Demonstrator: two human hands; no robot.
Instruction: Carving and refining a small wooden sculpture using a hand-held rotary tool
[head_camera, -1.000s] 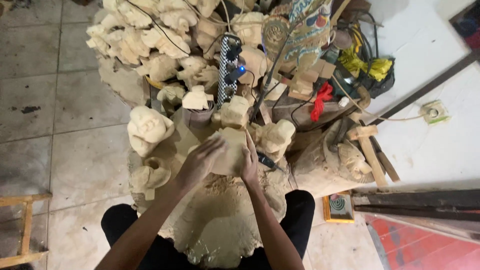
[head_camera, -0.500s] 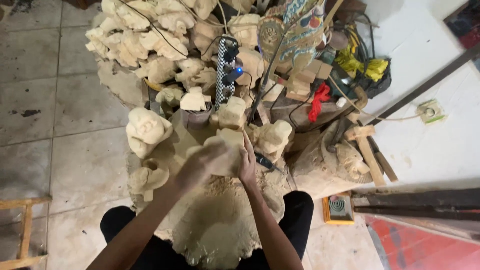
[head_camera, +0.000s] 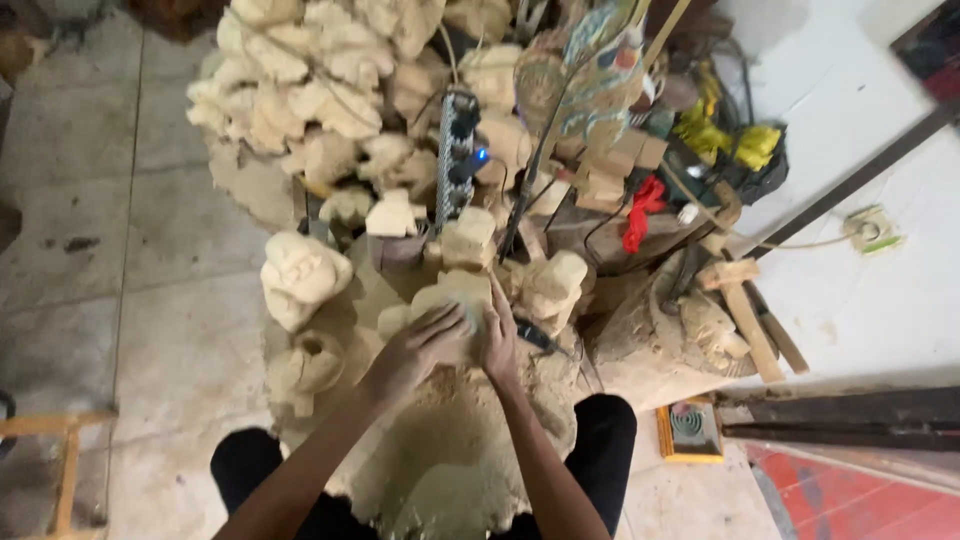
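Both hands press on a pale, rough wooden carving that sits on a mound of sawdust between the knees. The left hand lies on it with fingers curled around it. The right hand grips its right side. More rounded, unfinished carvings lie just beside.

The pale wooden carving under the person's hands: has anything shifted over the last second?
The left hand slid a little across the pale carving, from spread flat over its top to curled on its left side. The right hand stayed pressed on the carving's right side. The carving, the pile of rough carvings behind it and the power strip did not move.
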